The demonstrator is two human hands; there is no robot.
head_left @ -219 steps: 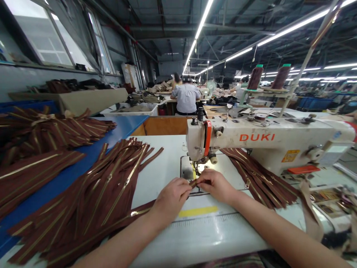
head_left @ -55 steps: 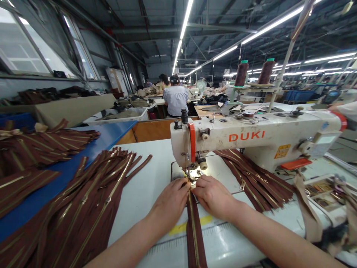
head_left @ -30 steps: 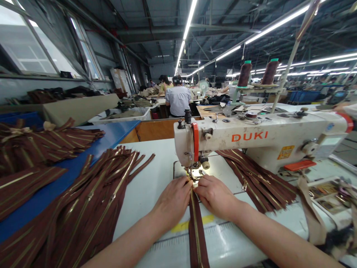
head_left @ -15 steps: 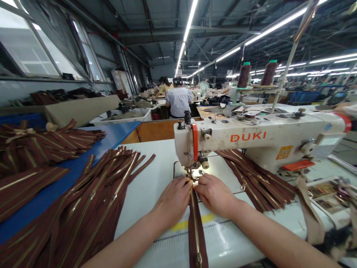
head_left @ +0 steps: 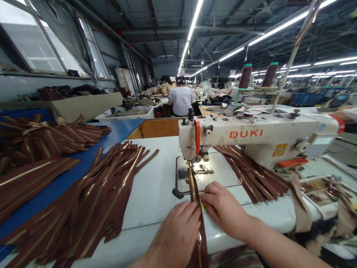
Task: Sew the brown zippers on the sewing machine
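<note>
A brown zipper (head_left: 194,188) with gold teeth runs from under the needle area of the white sewing machine (head_left: 217,134) toward me, its metal slider low down near the table's front edge. My left hand (head_left: 178,229) is closed on the zipper tape, fingertips across the teeth. Just above it, my right hand (head_left: 224,206) has its fingers pressed together at the tape's right edge. The far end of the zipper lies on the metal plate (head_left: 182,182) by the presser foot.
Brown zippers (head_left: 106,190) are heaped at my left, with more bundles (head_left: 52,139) on a blue surface (head_left: 122,130). Another zipper bundle (head_left: 256,175) lies under the machine arm. At right sits a tray (head_left: 320,190) of small parts. Thread cones (head_left: 245,77) stand behind; a person (head_left: 180,98) sits ahead.
Both hands have drawn back from the needle toward me along the zipper, the left hand farther. The metal plate and the zipper's upper part now show. The view has shifted slightly.
</note>
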